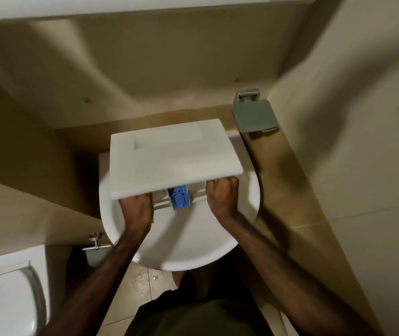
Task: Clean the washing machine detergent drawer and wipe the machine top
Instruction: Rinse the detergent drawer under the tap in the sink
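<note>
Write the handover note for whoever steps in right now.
Left hand and right hand each grip the near edge of the detergent drawer, held front panel up over the white basin. The blue insert shows beneath the panel, between the hands. Drawer is out of the machine; no water runs, and whether it is clean cannot be told. Left: wash drawer, refit, wipe machine top. A grey cloth lies on the ledge, far right.

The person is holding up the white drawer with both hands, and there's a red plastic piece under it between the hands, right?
Nearly. Both the left hand and the right hand do grip the white drawer at its near edge, but the head view shows the plastic piece between them is blue, not red.
</note>
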The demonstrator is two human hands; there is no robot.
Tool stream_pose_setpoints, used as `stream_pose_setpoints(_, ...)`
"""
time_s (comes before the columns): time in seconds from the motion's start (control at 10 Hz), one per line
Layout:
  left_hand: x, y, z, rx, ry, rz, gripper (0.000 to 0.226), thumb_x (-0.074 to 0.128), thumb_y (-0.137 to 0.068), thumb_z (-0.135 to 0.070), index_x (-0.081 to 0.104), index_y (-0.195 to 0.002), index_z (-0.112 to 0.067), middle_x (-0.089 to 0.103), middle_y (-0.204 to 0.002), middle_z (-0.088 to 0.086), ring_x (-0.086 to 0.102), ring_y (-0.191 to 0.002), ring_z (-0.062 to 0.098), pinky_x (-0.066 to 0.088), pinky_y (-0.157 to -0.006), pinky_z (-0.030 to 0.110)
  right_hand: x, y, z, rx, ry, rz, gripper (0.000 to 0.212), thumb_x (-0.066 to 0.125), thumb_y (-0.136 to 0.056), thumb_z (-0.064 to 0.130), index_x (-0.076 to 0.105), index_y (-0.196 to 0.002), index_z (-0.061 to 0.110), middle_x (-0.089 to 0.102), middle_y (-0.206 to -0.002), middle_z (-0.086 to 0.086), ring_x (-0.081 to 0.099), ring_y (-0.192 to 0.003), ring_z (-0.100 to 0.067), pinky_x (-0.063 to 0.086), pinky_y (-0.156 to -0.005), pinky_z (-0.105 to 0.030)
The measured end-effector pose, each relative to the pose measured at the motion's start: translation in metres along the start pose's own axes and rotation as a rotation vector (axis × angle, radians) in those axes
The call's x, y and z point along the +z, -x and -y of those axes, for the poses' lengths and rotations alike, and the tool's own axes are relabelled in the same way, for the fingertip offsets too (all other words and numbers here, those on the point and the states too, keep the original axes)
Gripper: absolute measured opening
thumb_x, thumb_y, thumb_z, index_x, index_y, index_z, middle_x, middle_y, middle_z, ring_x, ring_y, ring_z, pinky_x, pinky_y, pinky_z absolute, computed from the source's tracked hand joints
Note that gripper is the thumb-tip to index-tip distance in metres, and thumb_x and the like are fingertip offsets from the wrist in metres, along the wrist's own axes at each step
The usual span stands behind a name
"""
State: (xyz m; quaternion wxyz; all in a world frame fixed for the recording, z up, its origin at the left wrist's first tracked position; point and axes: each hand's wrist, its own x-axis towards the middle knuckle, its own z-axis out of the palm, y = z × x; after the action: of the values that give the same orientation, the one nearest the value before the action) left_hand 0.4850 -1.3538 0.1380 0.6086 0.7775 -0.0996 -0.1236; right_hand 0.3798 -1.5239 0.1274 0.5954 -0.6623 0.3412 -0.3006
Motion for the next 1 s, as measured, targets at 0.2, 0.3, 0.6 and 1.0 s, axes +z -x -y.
stream_pose_setpoints(0.2, 0.006, -0.005, -0.018, -0.089, 0.034, -0.084, 0.036, 0.061, -0.097, -0.016, 0.063, -0.132, -0.007, 0.064, -0.133, 0.007, 0.058, -0.132, 0.031, 0.045, -0.111, 0.036, 0.011, -0.012, 0.001, -0.070, 0.235, -0.007, 0.020, 0.057, -0.099, 0.000, 0.071, -0.095, -0.015, 0.073, -0.086, -0.030, 0.064, -0.073, -0.035, 0.045, -0.064, -0.015)
stream_pose_setpoints(0.3, 0.005, -0.008, -0.014, -0.036, -0.009, -0.099, 0.030, 0.057, -0.096, -0.017, 0.064, -0.125, -0.011, 0.064, -0.132, 0.006, 0.058, -0.131, 0.030, 0.043, -0.112, 0.037, 0.016, -0.010, 0.006, -0.357, 0.644, -0.096, 0.025, 0.052, -0.087, 0.001, 0.071, -0.072, 0.004, 0.068, -0.065, -0.015, 0.067, -0.059, -0.034, 0.042, -0.058, -0.029)
stream_pose_setpoints(0.6, 0.001, -0.015, -0.008, -0.123, -0.065, 0.180, 0.036, 0.071, -0.097, -0.032, 0.065, -0.131, -0.023, 0.071, -0.123, -0.011, 0.064, -0.121, 0.012, 0.049, -0.097, 0.024, 0.004, -0.007, -0.017, -0.331, 0.615, -0.201, 0.038, 0.052, -0.102, 0.024, 0.070, -0.084, -0.005, 0.072, -0.072, -0.019, 0.069, -0.062, -0.035, 0.051, -0.058, -0.033)
stream_pose_setpoints(1.0, -0.076, -0.003, -0.014, -0.027, 0.011, 0.062, 0.053, 0.077, -0.092, -0.033, 0.054, -0.139, -0.021, 0.064, -0.137, 0.007, 0.062, -0.122, 0.015, 0.054, -0.094, 0.021, -0.016, -0.045, -0.010, -0.540, 1.048, 0.125, 0.020, 0.067, -0.099, 0.032, 0.078, -0.111, 0.019, 0.074, -0.069, -0.006, 0.070, -0.059, -0.029, 0.045, -0.049, -0.030)
